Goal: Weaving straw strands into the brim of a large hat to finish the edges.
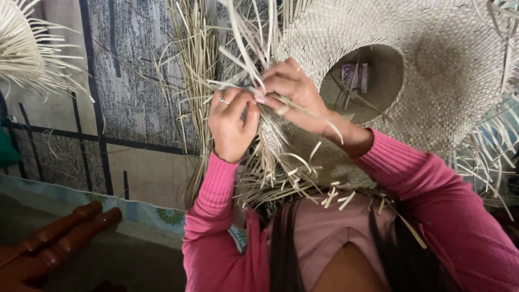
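Observation:
A large woven straw hat (432,81) lies across my lap with its round opening facing up and loose straw strands (200,70) fanning off its unfinished edge. My left hand (231,124), with a ring on one finger, pinches several pale strands at that edge. Just to its right, my right hand (294,92) pinches strands too, its fingertips touching those of the left. Both arms are in pink ribbed sleeves (421,184).
A patterned grey and beige mat (124,81) with dark stripes covers the floor. Another bundle of straw (27,48) fans out at the top left. Turned reddish wooden furniture legs (59,238) lie at the bottom left beside a light flowered cloth (146,216).

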